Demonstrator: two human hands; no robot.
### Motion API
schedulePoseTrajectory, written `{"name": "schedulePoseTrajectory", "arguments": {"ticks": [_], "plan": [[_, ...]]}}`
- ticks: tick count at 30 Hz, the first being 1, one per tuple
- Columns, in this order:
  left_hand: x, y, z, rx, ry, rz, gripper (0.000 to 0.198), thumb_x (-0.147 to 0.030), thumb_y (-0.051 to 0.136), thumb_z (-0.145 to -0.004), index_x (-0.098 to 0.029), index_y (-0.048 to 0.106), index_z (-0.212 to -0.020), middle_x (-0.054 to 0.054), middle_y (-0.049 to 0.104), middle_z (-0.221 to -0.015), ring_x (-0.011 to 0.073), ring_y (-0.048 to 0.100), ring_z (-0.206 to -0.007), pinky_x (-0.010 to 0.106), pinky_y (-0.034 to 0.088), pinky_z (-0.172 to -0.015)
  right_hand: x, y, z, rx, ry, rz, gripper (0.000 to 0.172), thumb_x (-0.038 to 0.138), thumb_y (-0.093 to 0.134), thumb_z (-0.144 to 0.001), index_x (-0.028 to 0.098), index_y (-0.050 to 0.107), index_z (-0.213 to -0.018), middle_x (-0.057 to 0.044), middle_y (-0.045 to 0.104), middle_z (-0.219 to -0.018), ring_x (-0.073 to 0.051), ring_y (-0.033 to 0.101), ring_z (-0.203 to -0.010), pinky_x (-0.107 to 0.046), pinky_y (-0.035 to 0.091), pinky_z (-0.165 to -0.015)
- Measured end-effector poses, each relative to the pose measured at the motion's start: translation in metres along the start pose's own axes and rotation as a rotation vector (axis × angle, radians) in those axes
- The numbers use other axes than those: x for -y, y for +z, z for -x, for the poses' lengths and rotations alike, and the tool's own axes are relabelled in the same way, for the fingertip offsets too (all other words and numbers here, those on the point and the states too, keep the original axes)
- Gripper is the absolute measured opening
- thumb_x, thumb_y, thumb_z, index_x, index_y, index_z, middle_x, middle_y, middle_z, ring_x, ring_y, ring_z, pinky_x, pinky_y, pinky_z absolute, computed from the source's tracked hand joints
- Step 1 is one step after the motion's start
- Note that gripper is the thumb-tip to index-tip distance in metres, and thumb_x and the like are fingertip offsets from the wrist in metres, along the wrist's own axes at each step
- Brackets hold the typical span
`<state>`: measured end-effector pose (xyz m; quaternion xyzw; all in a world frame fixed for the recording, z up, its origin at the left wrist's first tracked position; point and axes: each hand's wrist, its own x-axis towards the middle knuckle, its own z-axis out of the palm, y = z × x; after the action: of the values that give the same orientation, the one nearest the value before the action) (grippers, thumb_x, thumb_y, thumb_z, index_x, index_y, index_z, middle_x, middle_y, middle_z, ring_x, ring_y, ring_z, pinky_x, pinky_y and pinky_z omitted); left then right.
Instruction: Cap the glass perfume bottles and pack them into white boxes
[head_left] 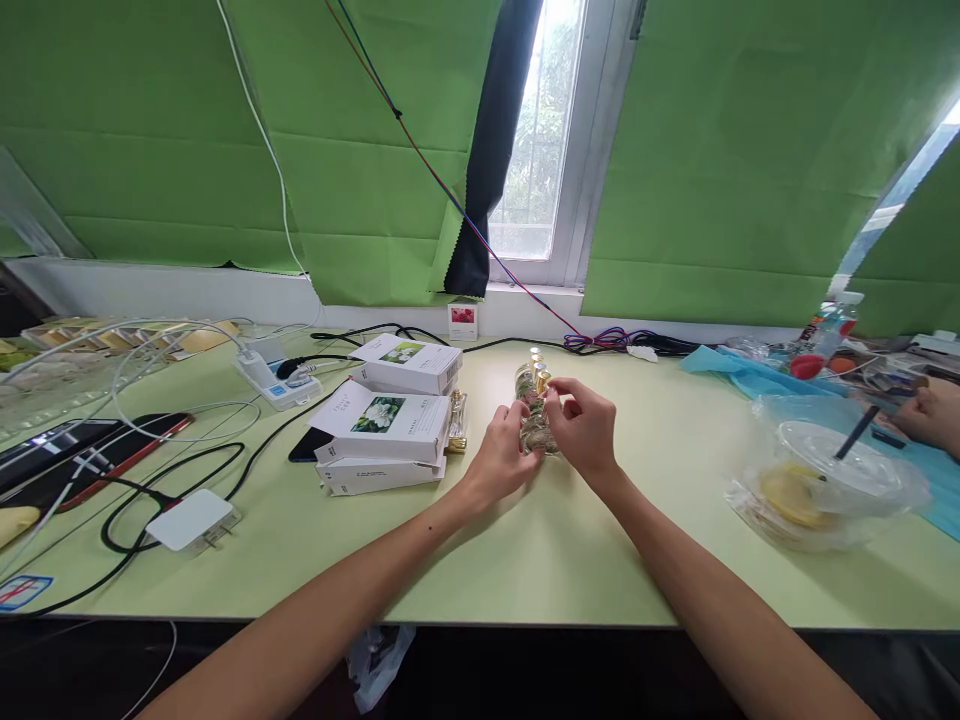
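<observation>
Several small clear glass perfume bottles [536,432] with gold caps [541,377] stand in a row running away from me, mid-table. My left hand [499,455] is closed against the nearest bottle from the left, its thumb at the base. From the right, my right hand [586,425] pinches at the top of a near bottle, thumb and forefinger together; the cap there is mostly hidden by the fingers. Left of my hands, another gold-capped glass bottle [457,422] lies beside a stack of white boxes [409,425] with flower pictures. Some box flaps stand open.
To the left are a power strip [274,378], a white charger [193,520], cables and a tablet [97,455]. On the right stands a bagged drink cup [832,460] with a straw, near another person's hand [930,412] and blue sheeting [739,370]. A small box [463,320] stands by the wall.
</observation>
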<state>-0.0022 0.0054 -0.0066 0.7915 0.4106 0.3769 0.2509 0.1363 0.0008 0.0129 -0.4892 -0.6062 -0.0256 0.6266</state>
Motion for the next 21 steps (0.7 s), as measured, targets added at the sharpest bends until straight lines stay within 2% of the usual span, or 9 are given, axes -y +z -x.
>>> {"name": "schedulePoseTrajectory", "arguments": {"ticks": [3,6,8,10,12,14,17,21], "plan": [[-0.004,-0.004,-0.001,0.018,-0.006,-0.007,0.033,-0.014,0.062,-0.077,-0.019,0.053,-0.108,0.003,0.052,-0.101,0.0092,0.054,-0.067,0.025,0.049,-0.064,0.002,0.0,0.0,-0.061,-0.037,0.006,0.018,0.026,0.055,-0.088,0.017,0.07,-0.084,0.0,0.07,-0.072,-0.006,0.04,-0.042,-0.023,0.039,-0.047],[-0.01,-0.012,-0.003,0.0,-0.011,-0.089,0.04,-0.011,0.063,-0.071,-0.02,0.053,-0.109,0.004,0.051,-0.108,0.0091,0.056,-0.067,0.026,0.051,-0.067,0.003,0.001,0.002,-0.128,-0.1,0.022,0.019,0.025,0.054,-0.09,0.017,0.07,-0.085,-0.001,0.071,-0.073,-0.007,0.042,-0.043,-0.023,0.04,-0.048],[-0.015,-0.018,-0.004,-0.083,-0.036,-0.169,0.041,-0.012,0.06,-0.073,-0.02,0.053,-0.112,0.006,0.05,-0.113,0.0097,0.057,-0.067,0.027,0.051,-0.067,0.004,0.002,0.003,-0.155,-0.144,0.026,0.018,0.024,0.054,-0.09,0.017,0.07,-0.085,-0.002,0.07,-0.072,-0.007,0.042,-0.044,-0.023,0.041,-0.048],[-0.02,-0.024,-0.004,-0.183,-0.07,-0.296,0.044,-0.014,0.057,-0.079,-0.02,0.049,-0.122,0.011,0.047,-0.125,0.0094,0.057,-0.063,0.03,0.052,-0.067,0.005,0.003,0.004,-0.157,-0.178,0.016,0.017,0.022,0.054,-0.09,0.017,0.069,-0.085,-0.001,0.069,-0.071,-0.007,0.042,-0.044,-0.022,0.04,-0.047],[-0.024,-0.027,-0.003,-0.235,-0.135,-0.441,0.045,-0.02,0.054,-0.086,-0.02,0.043,-0.13,0.016,0.041,-0.137,0.0103,0.057,-0.059,0.033,0.051,-0.065,0.006,0.004,0.005,-0.138,-0.204,0.001,0.015,0.02,0.054,-0.09,0.017,0.069,-0.085,-0.001,0.068,-0.069,-0.007,0.041,-0.043,-0.022,0.04,-0.047],[-0.028,-0.029,-0.002,-0.209,-0.187,-0.563,0.051,-0.027,0.054,-0.089,-0.019,0.037,-0.136,0.022,0.033,-0.146,0.0155,0.064,-0.066,0.035,0.051,-0.067,0.006,0.004,0.006,-0.119,-0.218,-0.01,0.015,0.019,0.054,-0.089,0.017,0.068,-0.084,0.0,0.068,-0.069,-0.006,0.041,-0.043,-0.022,0.039,-0.047],[-0.033,-0.031,0.0,-0.086,-0.254,-0.683,0.057,-0.031,0.052,-0.094,-0.018,0.029,-0.144,0.032,0.02,-0.153,0.0235,0.071,-0.079,0.038,0.052,-0.074,0.006,0.005,0.006,-0.108,-0.222,-0.02,0.014,0.018,0.055,-0.09,0.017,0.068,-0.084,0.0,0.068,-0.069,-0.006,0.042,-0.041,-0.021,0.038,-0.046],[-0.038,-0.033,0.001,-0.034,-0.295,-0.758,0.059,-0.032,0.049,-0.097,-0.017,0.024,-0.149,0.037,0.015,-0.155,0.0316,0.072,-0.094,0.039,0.052,-0.079,0.006,0.005,0.007,-0.102,-0.225,-0.024,0.014,0.018,0.055,-0.09,0.017,0.068,-0.083,0.0,0.067,-0.069,-0.005,0.043,-0.041,-0.021,0.038,-0.046]]}}
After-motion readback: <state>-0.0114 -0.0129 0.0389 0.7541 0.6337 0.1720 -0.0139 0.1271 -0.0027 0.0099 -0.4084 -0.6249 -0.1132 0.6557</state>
